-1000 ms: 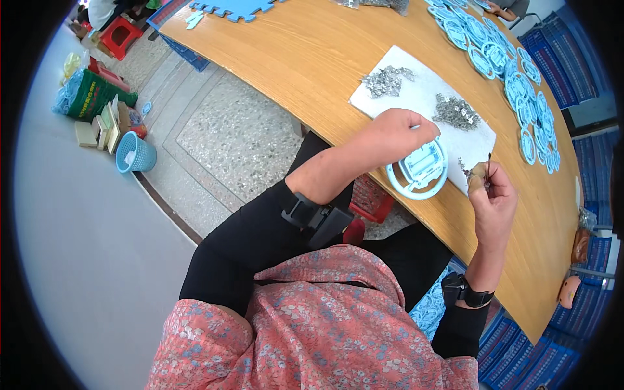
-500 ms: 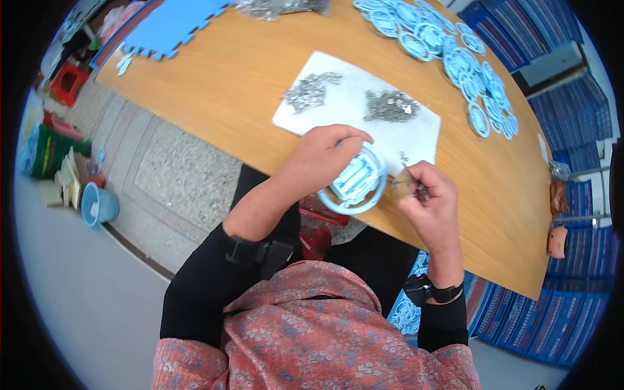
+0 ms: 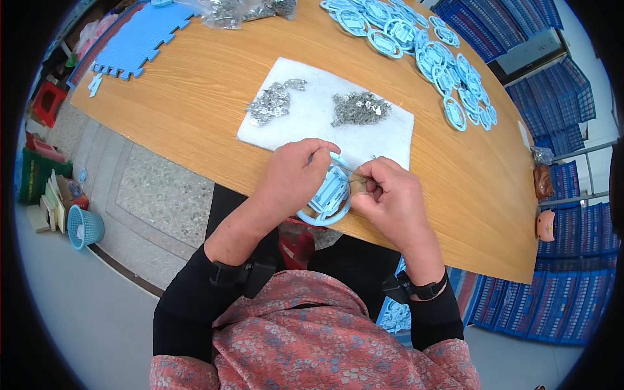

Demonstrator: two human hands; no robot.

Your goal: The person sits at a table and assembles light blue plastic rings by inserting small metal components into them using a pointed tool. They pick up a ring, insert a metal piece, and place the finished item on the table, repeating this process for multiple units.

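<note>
My left hand [image 3: 296, 175] is closed on the upper left rim of a light-blue plastic ring piece [image 3: 330, 188] with a raised blocky design inside. It holds the piece tilted over the table's near edge. At the ring's upper right, my right hand [image 3: 393, 195] pinches something thin and metallic, its fingertips against or very near the rim; most of it is hidden by the fingers. Just beyond the hands lies a white foam sheet [image 3: 309, 133]. On it are a pile of small silvery metal parts [image 3: 270, 106] and a darker pile of small metal parts [image 3: 361, 109].
Many light-blue ring pieces [image 3: 432, 62] lie heaped at the far right of the wooden table [image 3: 468, 188]. Far left are a blue foam mat [image 3: 140, 42] and a clear bag of metal parts [image 3: 237, 13]. Blue crates [image 3: 546, 302] stand right; a blue basket [image 3: 86, 227] sits left.
My right hand has moved in to the ring's edge from farther right, bringing the small metallic thing with it. My left hand still holds the ring. The whole view has shifted slightly.
</note>
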